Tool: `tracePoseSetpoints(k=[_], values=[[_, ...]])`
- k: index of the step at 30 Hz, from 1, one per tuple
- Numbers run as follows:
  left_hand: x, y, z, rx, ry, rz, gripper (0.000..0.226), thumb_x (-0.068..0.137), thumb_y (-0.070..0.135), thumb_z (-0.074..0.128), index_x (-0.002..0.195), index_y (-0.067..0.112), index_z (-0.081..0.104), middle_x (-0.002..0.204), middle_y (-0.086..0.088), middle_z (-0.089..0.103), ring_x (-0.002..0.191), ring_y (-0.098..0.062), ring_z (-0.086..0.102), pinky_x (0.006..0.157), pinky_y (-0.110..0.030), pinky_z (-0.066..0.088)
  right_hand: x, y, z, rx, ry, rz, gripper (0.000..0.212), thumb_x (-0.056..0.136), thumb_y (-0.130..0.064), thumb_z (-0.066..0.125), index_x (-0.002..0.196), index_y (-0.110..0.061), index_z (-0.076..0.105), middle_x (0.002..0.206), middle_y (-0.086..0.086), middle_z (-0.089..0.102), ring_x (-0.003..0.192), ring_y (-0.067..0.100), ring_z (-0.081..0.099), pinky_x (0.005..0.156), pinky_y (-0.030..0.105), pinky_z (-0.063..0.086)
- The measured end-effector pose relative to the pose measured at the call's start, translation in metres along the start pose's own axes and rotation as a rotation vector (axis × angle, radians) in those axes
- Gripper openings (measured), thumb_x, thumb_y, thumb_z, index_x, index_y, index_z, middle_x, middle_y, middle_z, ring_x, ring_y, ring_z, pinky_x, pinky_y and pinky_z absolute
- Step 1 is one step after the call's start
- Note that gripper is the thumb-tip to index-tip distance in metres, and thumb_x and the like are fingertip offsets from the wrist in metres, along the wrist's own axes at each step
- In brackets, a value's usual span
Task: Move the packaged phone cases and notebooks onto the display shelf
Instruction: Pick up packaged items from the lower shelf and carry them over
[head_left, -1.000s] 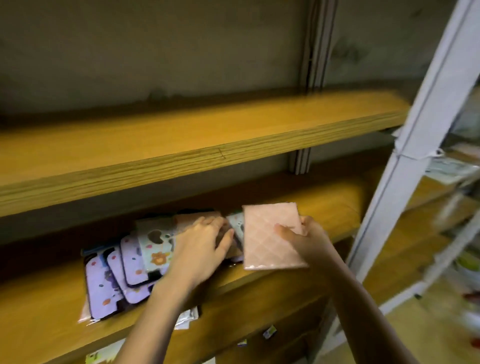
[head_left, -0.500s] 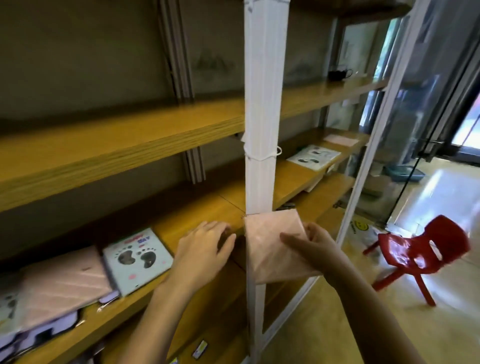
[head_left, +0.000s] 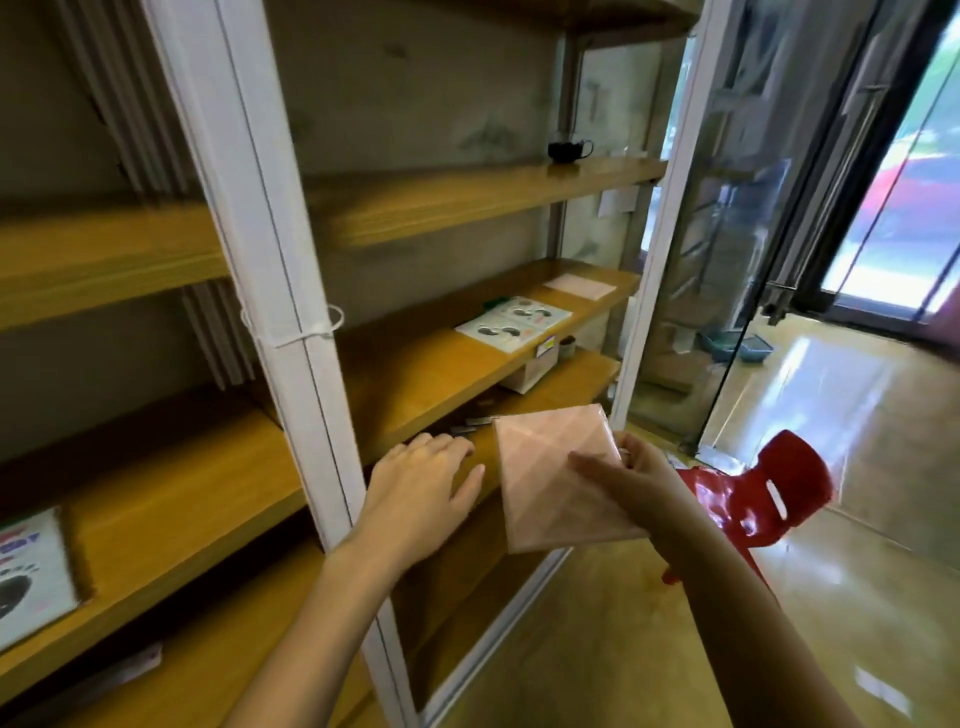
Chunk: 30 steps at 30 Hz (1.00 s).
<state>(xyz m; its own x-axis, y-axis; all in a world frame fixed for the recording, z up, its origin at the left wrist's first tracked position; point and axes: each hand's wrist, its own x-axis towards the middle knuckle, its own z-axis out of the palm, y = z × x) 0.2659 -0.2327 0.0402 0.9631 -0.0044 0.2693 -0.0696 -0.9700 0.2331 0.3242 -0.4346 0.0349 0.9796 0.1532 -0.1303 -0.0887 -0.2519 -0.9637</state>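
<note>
Head view: a pink quilted notebook (head_left: 556, 483) is held up before the display shelf (head_left: 405, 374).
The notebook is gripped by the right hand (head_left: 634, 483), thumb laid across its face, right of the white post (head_left: 291, 332) and off the boards. The left hand (head_left: 421, 488) is kept apart, fingers relaxed and empty, just right of the post. Printed notebooks (head_left: 511, 322) are laid on a board further right.
</note>
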Motion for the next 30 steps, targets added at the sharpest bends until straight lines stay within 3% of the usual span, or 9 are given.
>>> tracePoseSetpoints(k=[9, 16, 22, 25, 30], values=[[0.111, 0.054, 0.035, 0.094, -0.044, 0.087, 0.04, 0.096, 0.045, 0.034, 0.128, 0.025, 0.047, 0.129, 0.007, 0.054, 0.118, -0.009, 0.048, 0.098, -0.028, 0.039, 0.082, 0.019, -0.078, 0.041, 0.124, 0.001, 0.04, 0.081, -0.031, 0.07, 0.112, -0.023, 0.046, 0.09, -0.008, 0.054, 0.079, 0.01, 0.057, 0.057, 0.02, 0.046], [0.225, 0.079, 0.078, 0.04, -0.082, 0.076, 0.038, 0.096, 0.043, 0.037, 0.128, 0.025, 0.046, 0.133, 0.006, 0.05, 0.122, -0.01, 0.044, 0.104, -0.031, 0.035, 0.183, 0.018, -0.135, 0.011, 0.19, 0.015, 0.05, 0.076, -0.033, 0.074, 0.118, -0.018, 0.051, 0.108, 0.004, 0.059, 0.096, 0.024, 0.061, 0.082, 0.041, 0.055], [0.324, 0.083, 0.107, 0.034, -0.106, 0.05, 0.042, 0.096, 0.043, 0.034, 0.133, 0.024, 0.042, 0.139, 0.004, 0.047, 0.129, -0.013, 0.039, 0.11, -0.035, 0.03, 0.282, 0.003, -0.165, -0.021, 0.149, -0.014, 0.04, 0.078, -0.03, 0.072, 0.109, -0.023, 0.048, 0.101, 0.001, 0.058, 0.092, 0.021, 0.06, 0.08, 0.039, 0.053], [0.359, 0.077, 0.117, 0.044, -0.135, 0.019, 0.042, 0.097, 0.043, 0.034, 0.133, 0.025, 0.042, 0.141, 0.004, 0.045, 0.134, -0.014, 0.034, 0.111, -0.036, 0.025, 0.325, 0.002, -0.169, 0.004, 0.111, -0.02, 0.039, 0.079, -0.027, 0.071, 0.11, -0.024, 0.046, 0.097, -0.003, 0.056, 0.084, 0.014, 0.057, 0.071, 0.032, 0.049], [0.4, 0.064, 0.127, 0.07, -0.14, -0.024, 0.039, 0.097, 0.042, 0.034, 0.132, 0.027, 0.043, 0.136, 0.006, 0.048, 0.125, -0.012, 0.043, 0.104, -0.033, 0.034, 0.394, 0.003, -0.171, 0.009, 0.02, -0.023, 0.046, 0.081, -0.025, 0.07, 0.12, -0.02, 0.047, 0.1, -0.001, 0.057, 0.083, 0.011, 0.058, 0.059, 0.023, 0.047]])
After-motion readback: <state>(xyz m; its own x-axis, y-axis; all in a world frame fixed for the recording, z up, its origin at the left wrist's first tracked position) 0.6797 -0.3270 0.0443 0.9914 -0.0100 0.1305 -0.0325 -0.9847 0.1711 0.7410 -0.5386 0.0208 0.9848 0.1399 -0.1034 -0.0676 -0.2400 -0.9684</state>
